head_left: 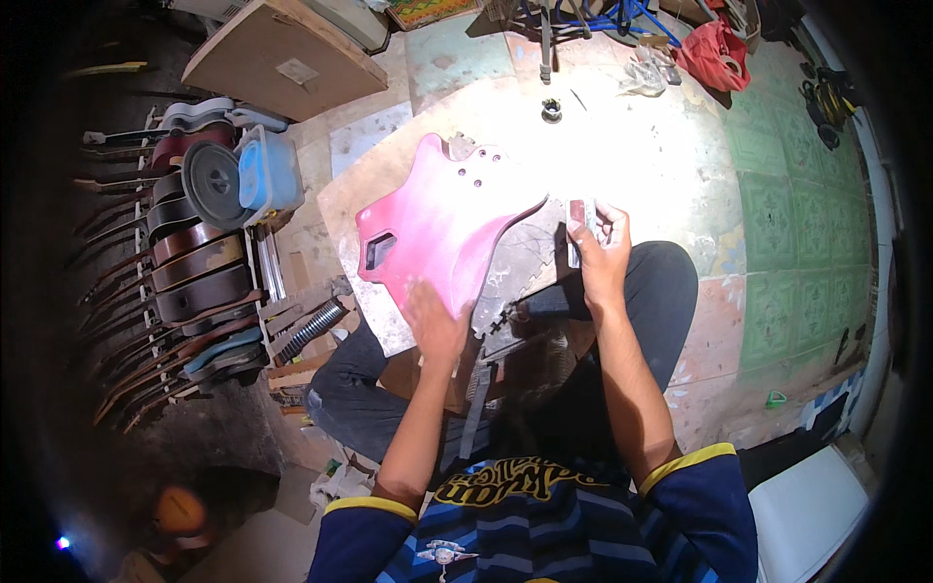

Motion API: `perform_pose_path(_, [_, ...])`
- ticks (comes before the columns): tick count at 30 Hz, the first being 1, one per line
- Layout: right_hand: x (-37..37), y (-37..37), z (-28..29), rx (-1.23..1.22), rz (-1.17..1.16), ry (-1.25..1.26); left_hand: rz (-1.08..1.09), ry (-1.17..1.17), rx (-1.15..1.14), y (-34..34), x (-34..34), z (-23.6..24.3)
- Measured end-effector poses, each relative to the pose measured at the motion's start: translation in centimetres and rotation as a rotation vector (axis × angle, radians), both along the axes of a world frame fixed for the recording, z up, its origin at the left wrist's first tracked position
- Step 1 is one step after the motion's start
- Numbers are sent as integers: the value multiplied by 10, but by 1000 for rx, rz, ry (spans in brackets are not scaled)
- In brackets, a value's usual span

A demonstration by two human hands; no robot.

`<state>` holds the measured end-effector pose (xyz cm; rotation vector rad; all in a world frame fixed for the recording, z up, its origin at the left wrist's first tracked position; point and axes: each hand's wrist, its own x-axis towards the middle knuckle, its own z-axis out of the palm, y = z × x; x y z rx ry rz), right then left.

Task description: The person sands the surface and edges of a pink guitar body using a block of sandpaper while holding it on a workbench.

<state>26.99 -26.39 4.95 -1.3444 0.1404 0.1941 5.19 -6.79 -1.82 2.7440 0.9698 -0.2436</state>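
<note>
A pink electric guitar body (437, 223) lies flat before me, with a rectangular cavity at its left end and several dark holes near its top edge. My left hand (437, 325) rests on its near lower edge, fingers stretched over the surface and blurred by motion. Held up to the right of the body, apart from it, is a small flat block (574, 233) with a reddish-brown patch and pale edges, perhaps a sanding block. Bent fingers and the thumb of my right hand (604, 248) close around it.
The body lies on a pale, dusty board (389, 330) over my crossed legs. Several guitars (199, 262) stand in a rack at left, beside a clear tub (267, 170) and a grey round lid (211, 183). A small dark round item (551, 110) and a red bag (714, 58) sit beyond.
</note>
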Motion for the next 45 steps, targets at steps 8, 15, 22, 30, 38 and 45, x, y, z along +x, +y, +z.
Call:
perform_pose_path(8, [9, -10, -8, 60, -162, 214, 483, -505, -294, 56, 8, -10])
perform_pose_path(15, [16, -12, -44, -32, -99, 268, 763, -527, -556, 60, 14, -7])
perform_pose_path(22, [38, 21, -58, -599, 209, -127, 686, -591, -535, -20, -46, -73])
perform_pose_path(30, [73, 64, -36, -1228, 365, -554, 454, -579, -53, 1, 15, 19])
perform_pose_path(38, [34, 66, -59, -1249, 702, -677, 324, -235, 127, 34, 71, -4])
perform_pose_path(45, [-33, 83, -59, -1187, 622, -778, 390, -182, 138, 33, 76, -13])
